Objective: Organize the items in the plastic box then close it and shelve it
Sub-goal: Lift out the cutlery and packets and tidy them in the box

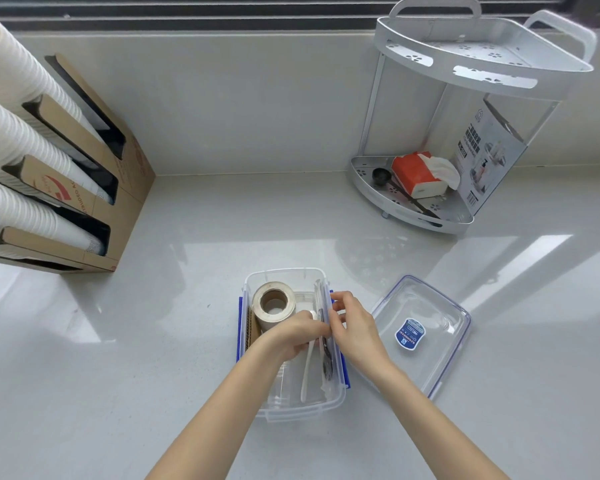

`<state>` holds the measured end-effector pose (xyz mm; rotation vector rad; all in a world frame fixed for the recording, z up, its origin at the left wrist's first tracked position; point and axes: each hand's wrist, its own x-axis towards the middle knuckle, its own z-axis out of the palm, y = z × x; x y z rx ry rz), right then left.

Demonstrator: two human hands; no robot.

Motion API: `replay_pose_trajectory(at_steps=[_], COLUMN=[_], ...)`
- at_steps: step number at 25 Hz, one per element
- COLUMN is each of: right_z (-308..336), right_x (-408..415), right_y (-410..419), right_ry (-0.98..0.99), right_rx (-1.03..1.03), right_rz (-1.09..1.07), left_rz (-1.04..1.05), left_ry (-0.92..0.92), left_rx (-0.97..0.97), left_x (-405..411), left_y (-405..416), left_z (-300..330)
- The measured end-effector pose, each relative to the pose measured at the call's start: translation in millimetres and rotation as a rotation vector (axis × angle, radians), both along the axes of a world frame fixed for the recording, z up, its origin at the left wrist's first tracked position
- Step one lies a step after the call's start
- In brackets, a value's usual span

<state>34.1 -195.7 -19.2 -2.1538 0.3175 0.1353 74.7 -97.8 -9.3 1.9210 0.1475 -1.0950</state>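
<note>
Countertop (187, 341): left hand (300, 336) hides part of white utensil (307, 368).

Your open counter (222, 220) stretches from 10 to 1 o'clock beyond the plastic box (284, 407). At 9 to 10 o'clock the cardboard cup dispenser (111, 188) walls off the left. The lid (430, 306) lies just beside the box at 3 o'clock. At 1 to 2 o'clock stands the corner shelf (471, 64); its top tier is bare, its lower one crowded.
</note>
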Motion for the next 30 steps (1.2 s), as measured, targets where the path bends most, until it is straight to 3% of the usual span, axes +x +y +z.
replay_pose_trajectory(at_steps=[8,14,18,23,30], right_z=[-2.0,2.1,11.1,21.1,28.1], right_x=[0.2,4.0,10.0,12.0,9.0], right_y=[-4.6,-6.1,4.2,14.3,11.4], right_ry=[0.009,-0.029,-0.095,0.101,0.103], right_rx=[0.038,0.064,0.313,0.6,0.718], right_rz=[-0.009,-0.081,-0.169,-0.1,-0.099], left_rz=[0.021,0.202,0.191,0.111,0.096], left_ry=[-0.091,-0.106,-0.096,-0.063,-0.071], left_rx=[-0.026,-0.337,-0.496,-0.641,-0.657], left_x=[-1.9,-7.3,-11.1,-21.8,-32.9], left_y=[2.8,19.3,26.4,32.3,39.1], left_z=[2.6,3.6,7.7,8.5,13.0])
